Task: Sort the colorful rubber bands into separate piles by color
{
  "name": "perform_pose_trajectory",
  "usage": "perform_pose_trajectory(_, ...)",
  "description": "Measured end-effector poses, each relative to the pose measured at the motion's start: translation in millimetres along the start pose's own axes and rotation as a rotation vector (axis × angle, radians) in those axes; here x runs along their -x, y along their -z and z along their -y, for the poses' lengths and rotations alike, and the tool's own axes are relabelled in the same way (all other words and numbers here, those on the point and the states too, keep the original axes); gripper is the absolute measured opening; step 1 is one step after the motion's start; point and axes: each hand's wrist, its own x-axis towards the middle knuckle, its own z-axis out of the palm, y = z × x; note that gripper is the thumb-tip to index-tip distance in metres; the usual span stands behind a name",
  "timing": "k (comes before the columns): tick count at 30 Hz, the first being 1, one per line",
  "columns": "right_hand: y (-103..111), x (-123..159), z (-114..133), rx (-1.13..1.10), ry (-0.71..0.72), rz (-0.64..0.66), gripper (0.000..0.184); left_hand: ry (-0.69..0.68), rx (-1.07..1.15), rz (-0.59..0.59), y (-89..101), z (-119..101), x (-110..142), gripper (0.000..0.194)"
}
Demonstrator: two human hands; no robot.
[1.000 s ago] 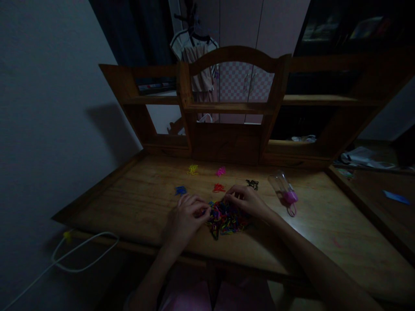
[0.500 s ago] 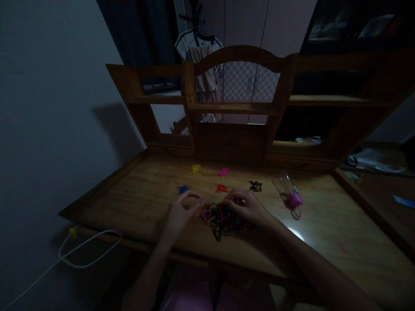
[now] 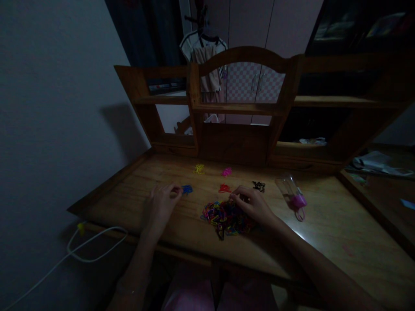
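A heap of mixed coloured small loops (image 3: 225,216) lies on the wooden desk (image 3: 324,233). Behind it sit small sorted clusters: blue (image 3: 187,188), yellow (image 3: 199,169), pink (image 3: 226,172), red (image 3: 224,188) and black (image 3: 258,186). My left hand (image 3: 160,205) reaches to the blue cluster, fingertips pinched together right beside it; what they hold is too small to see. My right hand (image 3: 251,203) rests on the heap's far right edge, fingers curled into the loops.
A clear plastic bottle with a pink cap (image 3: 292,193) lies on its side right of the clusters. A wooden hutch with shelves (image 3: 236,108) backs the desk. A white cable (image 3: 84,246) hangs off the desk's left front corner. Papers (image 3: 376,162) lie far right.
My left hand left the heap and moved left and away to the blue cluster. My right hand stayed at the heap's edge. The view shifted slightly.
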Motion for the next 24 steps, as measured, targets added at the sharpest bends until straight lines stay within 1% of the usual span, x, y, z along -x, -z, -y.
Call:
perform_pose_trajectory(2, 0, 0, 0, -0.001, -0.002, -0.015, 0.022, -0.03, 0.018, -0.014, 1.9, -8, 6, 0.012)
perform_pose_trajectory(4, 1, 0, -1, -0.002, -0.004, -0.029, 0.022, -0.099, 0.094, 0.004, 3.6, -20, 12, 0.013)
perform_pose_trajectory(7, 1, 0, -1, -0.003, -0.01, -0.042, 0.024, -0.218, 0.22, 0.102, 3.3, -44, 18, 0.013)
perform_pose_trajectory(9, 1, 0, -1, 0.007, -0.006, -0.05, 0.025, -0.276, 0.257, 0.169, 0.9, -58, 20, 0.013)
perform_pose_trajectory(13, 0, -2, -2, 0.036, 0.008, -0.075, 0.026, -0.352, 0.264, 0.228, -5.7, -79, 21, 0.013)
perform_pose_trajectory(18, 1, -2, -2, 0.052, 0.01, -0.086, 0.024, -0.391, 0.206, 0.244, -11.8, -93, 20, 0.009)
perform_pose_trajectory(24, 1, -1, -1, 0.056, 0.013, -0.103, 0.022, -0.438, 0.118, 0.275, -15.7, -95, 19, 0.009)
